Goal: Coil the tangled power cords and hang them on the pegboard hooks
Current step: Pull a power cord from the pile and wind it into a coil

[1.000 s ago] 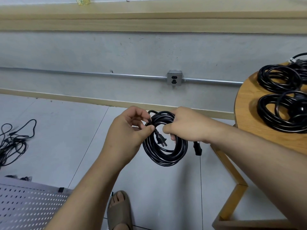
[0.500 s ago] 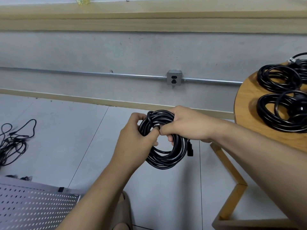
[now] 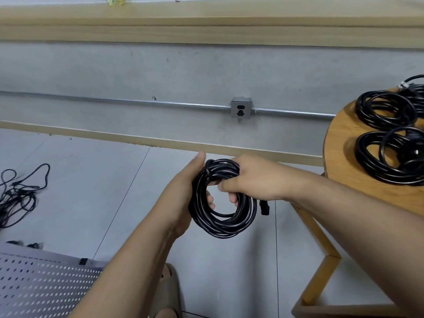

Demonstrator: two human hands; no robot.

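You hold the coil [image 3: 229, 228] in the air between both hands, over the floor [image 3: 91, 191] and just off the left edge of the round table [image 3: 339, 143]. Your left hand [image 3: 183, 191] cups its left side, thumb straight up, fingers hooked through the opening; your right hand [image 3: 250, 180] is closed over the top, where one turn of cord crosses the bundle like a tie. I judge the winding done and the securing wrap in hand; the hanging is not yet done.

Now the risks. That cross-wrap looks single and shallow; if either hand lets go before the end is tucked, the stiff loops could spring apart and you would have to wind again. The plug end [image 3: 264, 206] hangs free just beside the coil's right side; it could snag the table leg [image 3: 316, 235] or drag a turn out as you swing round.

The pegboard [image 3: 41, 283] lies low at your left, near your sandalled foot [image 3: 172, 292]; I cannot see any hooks on it from here, so look before you reach. Finished coils [image 3: 385, 111] sit toward the far edge of the table; the tangled cords [image 3: 16, 193] sprawl on the floor at far left, and a step that way could catch your foot in them.
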